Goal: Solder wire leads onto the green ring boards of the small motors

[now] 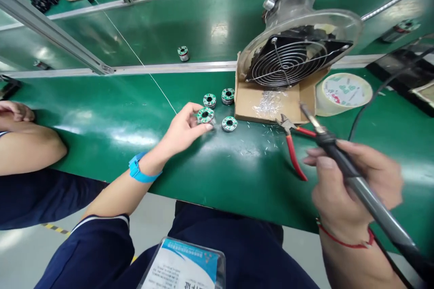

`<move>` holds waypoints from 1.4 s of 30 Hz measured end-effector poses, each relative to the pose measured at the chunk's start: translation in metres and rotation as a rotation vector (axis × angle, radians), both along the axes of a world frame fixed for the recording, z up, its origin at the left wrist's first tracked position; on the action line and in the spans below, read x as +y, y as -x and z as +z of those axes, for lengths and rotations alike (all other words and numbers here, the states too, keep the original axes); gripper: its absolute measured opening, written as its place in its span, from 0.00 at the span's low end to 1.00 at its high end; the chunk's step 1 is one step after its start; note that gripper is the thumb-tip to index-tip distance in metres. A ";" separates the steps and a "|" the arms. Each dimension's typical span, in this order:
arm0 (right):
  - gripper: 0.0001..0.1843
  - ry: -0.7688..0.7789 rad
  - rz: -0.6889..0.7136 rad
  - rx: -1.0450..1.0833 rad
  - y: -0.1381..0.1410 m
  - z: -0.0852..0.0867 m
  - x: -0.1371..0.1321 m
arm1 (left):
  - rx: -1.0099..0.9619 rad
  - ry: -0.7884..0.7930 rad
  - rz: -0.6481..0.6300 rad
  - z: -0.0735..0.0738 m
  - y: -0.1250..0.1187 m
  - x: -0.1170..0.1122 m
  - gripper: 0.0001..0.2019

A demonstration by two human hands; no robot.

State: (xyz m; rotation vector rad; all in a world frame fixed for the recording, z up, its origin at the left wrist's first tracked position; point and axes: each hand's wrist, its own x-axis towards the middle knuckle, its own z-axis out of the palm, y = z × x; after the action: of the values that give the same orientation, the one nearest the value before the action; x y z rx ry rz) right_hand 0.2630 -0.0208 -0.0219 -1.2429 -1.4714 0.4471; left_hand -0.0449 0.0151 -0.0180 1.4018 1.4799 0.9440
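The round part (205,115) with a green board on top is in the left hand (183,128), low over the table (190,176); whether its base touches the surface I cannot tell. It looks small, and I would judge it stiff and fairly dense for its size, light enough for a few fingers. The side wall seems hard and may be a bit slippery, while the board with its tiny fittings is likely the fragile bit. The place to take hold is low around the wall, as here: thumb at the near side, fingers at the far side, top left bare. A firm, even pinch should suit it, with no pressing on the face.

Close by stand three more of the same kind: a twin (209,100) just behind it, a second twin (228,95) beside the cardboard box (244,104), and a third twin (229,123) to the right.

The right hand (352,178) is wrapped around the grip of a soldering iron (366,198), its tip up near the box and well apart from the round part. Red-handled cutters (289,139) lie between box and right hand. Wire clippings (267,103) fill part of the box, beneath a fan (286,65), with a tape roll (346,95) alongside
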 end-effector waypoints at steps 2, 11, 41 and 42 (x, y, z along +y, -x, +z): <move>0.24 0.006 0.136 0.042 0.012 0.014 -0.005 | -0.157 0.060 -0.094 0.006 -0.021 -0.019 0.22; 0.26 0.284 0.538 -0.123 0.031 0.054 0.019 | -0.120 0.086 -0.408 0.030 -0.069 -0.048 0.19; 0.21 0.127 0.470 -0.029 0.032 0.041 0.013 | 0.112 -0.180 -0.415 0.021 -0.075 -0.047 0.19; 0.20 0.149 0.421 -0.016 0.032 0.040 0.010 | 0.172 -0.229 -0.397 0.020 -0.075 -0.046 0.19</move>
State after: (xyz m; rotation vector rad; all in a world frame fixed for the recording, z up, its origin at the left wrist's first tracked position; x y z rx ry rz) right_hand 0.2310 -0.0110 0.0184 -1.0475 -1.7435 0.8421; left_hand 0.0304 -0.0307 0.0023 1.8993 1.1739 0.7711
